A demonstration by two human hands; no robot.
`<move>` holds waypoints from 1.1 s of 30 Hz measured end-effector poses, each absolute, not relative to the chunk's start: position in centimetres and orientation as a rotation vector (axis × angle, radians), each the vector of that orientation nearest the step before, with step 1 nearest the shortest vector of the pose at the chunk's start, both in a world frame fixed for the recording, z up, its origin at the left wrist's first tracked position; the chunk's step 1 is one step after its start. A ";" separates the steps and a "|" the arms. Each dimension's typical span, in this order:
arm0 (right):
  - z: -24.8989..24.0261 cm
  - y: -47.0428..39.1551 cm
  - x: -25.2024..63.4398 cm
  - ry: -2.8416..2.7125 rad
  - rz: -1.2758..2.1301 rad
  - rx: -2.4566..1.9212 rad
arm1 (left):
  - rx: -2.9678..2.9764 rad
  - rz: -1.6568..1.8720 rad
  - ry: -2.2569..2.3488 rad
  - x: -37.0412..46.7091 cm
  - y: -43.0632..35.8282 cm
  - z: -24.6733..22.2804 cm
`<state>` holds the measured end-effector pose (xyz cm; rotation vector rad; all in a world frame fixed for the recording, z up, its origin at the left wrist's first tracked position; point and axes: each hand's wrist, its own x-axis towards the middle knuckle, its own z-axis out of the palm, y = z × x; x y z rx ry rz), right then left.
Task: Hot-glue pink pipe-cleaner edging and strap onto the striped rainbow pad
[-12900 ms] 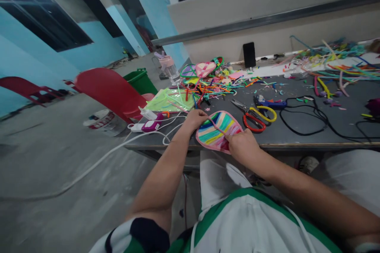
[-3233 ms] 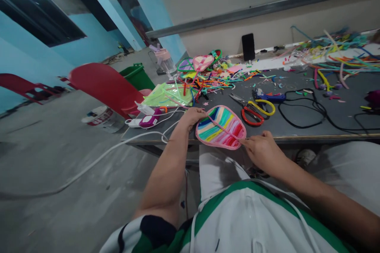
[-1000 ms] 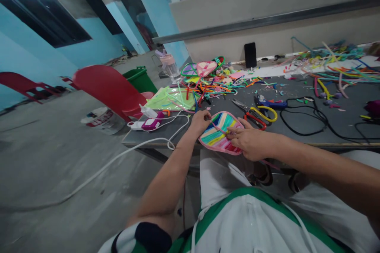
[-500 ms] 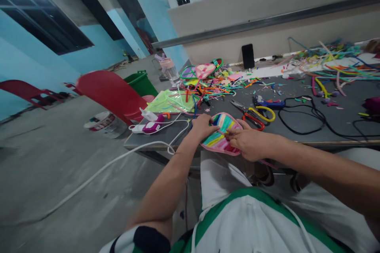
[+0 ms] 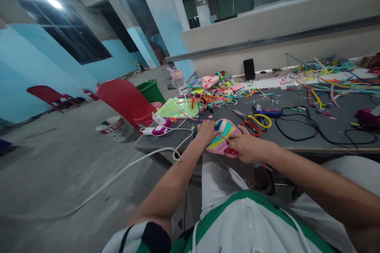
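At the table's front edge lies a striped, rounded piece (image 5: pixel 225 131) with a pink rim, seemingly made of pipe cleaners. Bands of teal, yellow, white, pink and red run slantwise across it. My left hand (image 5: pixel 205 133) grips its left side, thumb laid over the top. From the right, my right hand (image 5: pixel 248 146) holds the other side, its fingertips pressed on the stripes and partly hiding them. A thin pink strand crosses the face between the two hands. Just beyond the right hand lie scissors with red and yellow handles (image 5: pixel 260 121).
A blue glue gun (image 5: pixel 267 112) with a black cord (image 5: pixel 297 139) lies to the right. Behind are pipe-cleaner scraps (image 5: pixel 225 95), a green plastic packet (image 5: pixel 178 108) and a phone (image 5: pixel 249 69). A purple-and-white power strip (image 5: pixel 162 127) sits left, its white cable (image 5: pixel 127 166) hanging off the edge.
The view has shifted, so the table appears slightly lower and more of the room shows above. Both hands stay on the striped piece, with the right fingers slightly moved.
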<state>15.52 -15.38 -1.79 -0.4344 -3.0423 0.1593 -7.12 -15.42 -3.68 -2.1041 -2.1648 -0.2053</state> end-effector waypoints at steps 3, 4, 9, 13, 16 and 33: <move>-2.0 -15.4 15.5 -3.015 0.126 -0.403 | -2.086 -0.200 -2.168 -7.0 -15.5 -3.7; -2.0 -15.3 15.5 -3.015 0.121 -0.404 | -2.081 -0.201 -2.169 -7.0 -15.5 -3.7; -2.3 -15.3 15.4 -3.025 0.143 -0.429 | -2.082 -0.208 -2.174 -7.1 -15.6 -3.9; -2.3 -15.3 15.3 -3.015 0.161 -0.419 | -2.085 -0.216 -2.188 -7.2 -15.5 -4.0; -2.1 -15.3 15.2 -3.015 0.143 -0.421 | -2.084 -0.227 -2.199 -7.3 -15.5 -4.0; -2.0 -15.0 14.7 -3.063 0.001 -0.417 | -2.106 -0.268 -2.189 -7.7 -15.0 -4.4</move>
